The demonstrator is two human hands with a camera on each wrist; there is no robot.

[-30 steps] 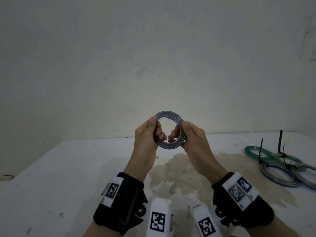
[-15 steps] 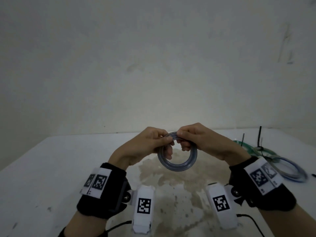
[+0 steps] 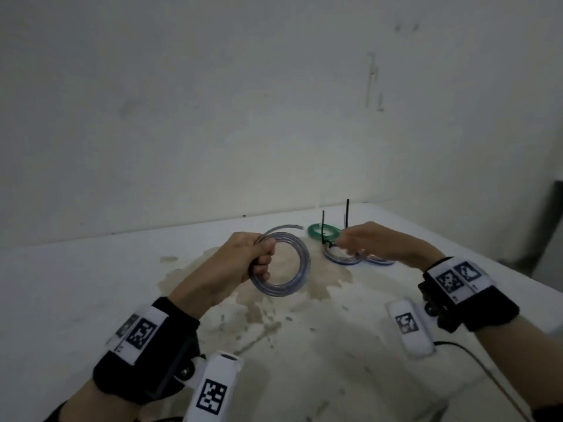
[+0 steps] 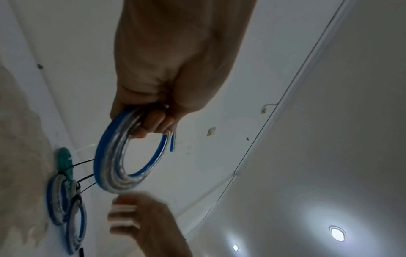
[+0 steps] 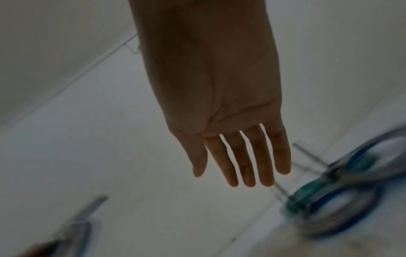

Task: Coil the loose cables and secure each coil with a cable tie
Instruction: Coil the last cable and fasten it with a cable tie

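Note:
My left hand (image 3: pixel 259 254) grips a coil of clear, blue-striped cable (image 3: pixel 292 278) above the white table (image 3: pixel 91 300); its loose end (image 3: pixel 289 227) springs out at the top. In the left wrist view the fingers curl round that coil (image 4: pixel 110 163). My right hand (image 3: pixel 350 242) is off the coil and reaches right with straight fingers (image 5: pixel 248 160), holding nothing, just above the tied coils. Those are a green coil (image 3: pixel 320 230) and blue-striped coils (image 3: pixel 338 258), each bound with a black cable tie (image 3: pixel 347 213) that stands upright.
A large brownish stain (image 3: pixel 274 315) covers the middle of the table. The wall stands close behind the table's back edge (image 3: pixel 182 229). The table's right edge (image 3: pixel 487 260) runs diagonally near my right wrist.
My right hand has let go of the coil and swung right toward the tied coils. My left hand now holds the coil alone, and its free end has sprung loose.

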